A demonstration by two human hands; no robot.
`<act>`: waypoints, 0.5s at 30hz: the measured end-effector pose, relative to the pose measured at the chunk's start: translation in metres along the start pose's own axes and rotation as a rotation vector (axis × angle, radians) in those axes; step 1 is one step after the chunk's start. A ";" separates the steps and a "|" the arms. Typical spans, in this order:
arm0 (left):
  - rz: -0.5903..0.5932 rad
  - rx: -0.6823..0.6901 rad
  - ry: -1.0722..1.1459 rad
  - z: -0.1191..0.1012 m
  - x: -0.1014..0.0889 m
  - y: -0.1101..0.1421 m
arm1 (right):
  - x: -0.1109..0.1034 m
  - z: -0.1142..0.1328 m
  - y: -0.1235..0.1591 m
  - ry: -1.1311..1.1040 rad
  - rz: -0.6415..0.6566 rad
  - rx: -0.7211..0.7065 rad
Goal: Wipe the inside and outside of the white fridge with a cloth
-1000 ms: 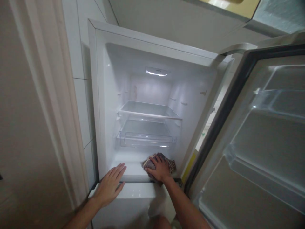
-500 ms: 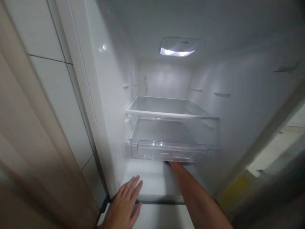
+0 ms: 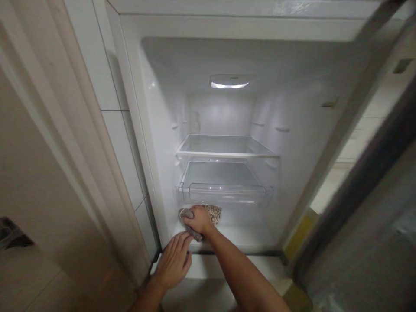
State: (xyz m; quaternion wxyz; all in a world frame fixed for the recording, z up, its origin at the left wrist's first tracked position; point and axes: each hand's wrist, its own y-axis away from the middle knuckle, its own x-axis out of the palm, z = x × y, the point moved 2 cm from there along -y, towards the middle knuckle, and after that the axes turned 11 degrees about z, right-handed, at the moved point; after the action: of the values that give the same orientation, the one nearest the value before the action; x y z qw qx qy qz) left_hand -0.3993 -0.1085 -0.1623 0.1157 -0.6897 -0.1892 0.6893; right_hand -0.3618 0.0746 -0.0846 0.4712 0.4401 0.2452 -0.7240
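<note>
My right hand (image 3: 202,220) is closed on a patterned brown-and-white cloth (image 3: 214,214), pressed on the white floor of the fridge (image 3: 242,229) near its left wall. Part of the cloth is bunched at the fingers, and another part spreads out behind the hand. My left hand (image 3: 175,255) rests at the front left edge of the fridge floor, fingers stretched out and holding nothing. Its fingertips lie close to the bunched cloth; whether they touch it I cannot tell. Just above my right hand hangs a clear drawer (image 3: 227,193).
A glass shelf (image 3: 227,145) with a white front edge sits above the drawer. The fridge lamp (image 3: 229,82) is lit at the top. To the right stands the open fridge door (image 3: 364,208). A door frame (image 3: 65,108) and wall tiles (image 3: 121,151) border the left side.
My right hand has come out from deep under the drawer to the front left, bringing the cloth into sight. My view has drawn back; my left hand stays near the front edge.
</note>
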 end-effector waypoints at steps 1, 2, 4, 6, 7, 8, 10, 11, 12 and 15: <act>-0.019 0.004 -0.004 0.000 0.000 0.001 | -0.001 -0.001 0.013 0.026 0.011 -0.010; -0.038 0.012 -0.014 0.001 0.001 0.002 | -0.002 -0.003 0.026 0.049 0.017 -0.014; -0.064 0.042 -0.041 0.003 0.003 0.003 | -0.007 -0.014 0.050 0.085 0.014 0.011; -0.063 0.077 -0.068 0.006 0.006 0.003 | -0.015 -0.032 0.072 0.106 -0.013 0.081; -0.056 0.088 -0.082 0.007 0.007 0.003 | -0.021 -0.043 0.081 0.110 -0.032 0.128; -0.049 0.097 -0.096 0.007 0.007 0.003 | -0.028 -0.054 0.089 0.110 -0.053 0.175; -0.042 0.110 -0.118 0.008 0.007 0.002 | -0.041 -0.077 0.099 0.100 -0.097 0.257; -0.041 0.115 -0.125 0.009 0.006 0.002 | -0.047 -0.088 0.101 0.091 -0.118 0.285; -0.037 0.123 -0.130 0.008 0.005 0.001 | -0.052 -0.098 0.101 0.080 -0.139 0.306; -0.018 0.141 -0.139 0.008 0.004 0.000 | -0.063 -0.124 0.093 0.041 -0.190 0.345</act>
State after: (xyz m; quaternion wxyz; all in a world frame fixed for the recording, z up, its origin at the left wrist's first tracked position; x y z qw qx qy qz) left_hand -0.4072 -0.1077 -0.1663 0.1566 -0.6285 -0.1538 0.7462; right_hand -0.2176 0.1588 -0.0858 0.3132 0.5036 0.1674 -0.7875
